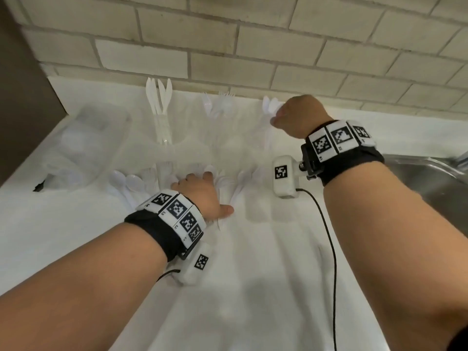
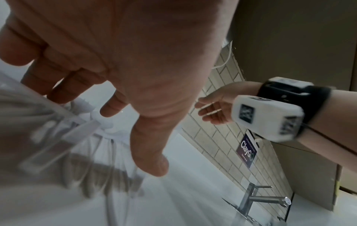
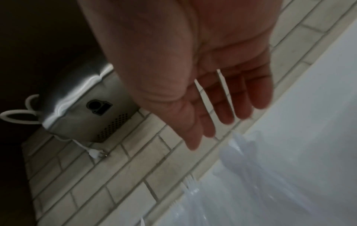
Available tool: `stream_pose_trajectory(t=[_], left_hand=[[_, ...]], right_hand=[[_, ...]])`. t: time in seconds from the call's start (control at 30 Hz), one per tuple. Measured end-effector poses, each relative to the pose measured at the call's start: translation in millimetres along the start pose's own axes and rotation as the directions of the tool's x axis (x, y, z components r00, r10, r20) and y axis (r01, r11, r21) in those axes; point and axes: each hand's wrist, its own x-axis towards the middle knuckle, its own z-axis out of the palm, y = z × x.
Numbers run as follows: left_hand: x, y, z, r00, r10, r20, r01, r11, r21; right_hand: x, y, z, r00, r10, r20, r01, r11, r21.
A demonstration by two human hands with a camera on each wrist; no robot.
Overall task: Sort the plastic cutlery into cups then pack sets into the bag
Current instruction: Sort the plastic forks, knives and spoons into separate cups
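Head view: white counter [image 1: 266,262], brick wall at 12. Three clear cups stand in a row along the wall: knives [image 1: 159,97] at 11, forks [image 1: 215,102] at 12, spoons [image 1: 269,103] at 1. Right hand [image 1: 295,115] hovers at the spoon cup; fingers hidden behind the hand, grip not readable here. Left hand [image 1: 200,196] lies flat, fingers spread, on the loose cutlery [image 1: 141,183] at centre. Clear bag [image 1: 83,148] at 9. Sink [image 1: 425,178] at 3

Left wrist view: left hand [image 2: 119,64] released, fingers straight, tips touching blurred white cutlery [image 2: 81,137] at 8. Right hand [image 2: 214,110] at 3, fingers extended, holding nothing. Tap [image 2: 257,198] at 5

Right wrist view: right hand [image 3: 212,91] released, fingers straight and slightly apart, empty. Spoons [image 3: 249,146] in the cup just below the fingertips at 5. Steel dryer [image 3: 86,107] on the wall at 9
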Motion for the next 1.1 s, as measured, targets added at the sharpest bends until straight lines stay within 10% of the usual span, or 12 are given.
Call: stream_pose_trajectory(t=[0.23, 0.6, 1.1], left_hand=[[-7.4, 5.0, 3.9, 0.999, 0.043, 0.007, -0.043, 0.998, 0.040], [-5.1, 4.6, 4.2, 0.996, 0.076, 0.044, -0.079, 0.995, 0.065], [-5.9, 11.0, -3.3, 0.993, 0.113, 0.034, -0.117, 0.973, 0.197]], right_hand=[[-97.3, 47.0, 44.8, 0.863, 0.299, 0.408, -0.274, 0.954, -0.120], [-172.9, 67.6, 59.5, 0.729, 0.481, 0.487, -0.340, 0.872, -0.352], [-167.7, 78.4, 71.5, 0.718, 0.450, 0.531, -0.451, 0.882, -0.137]])
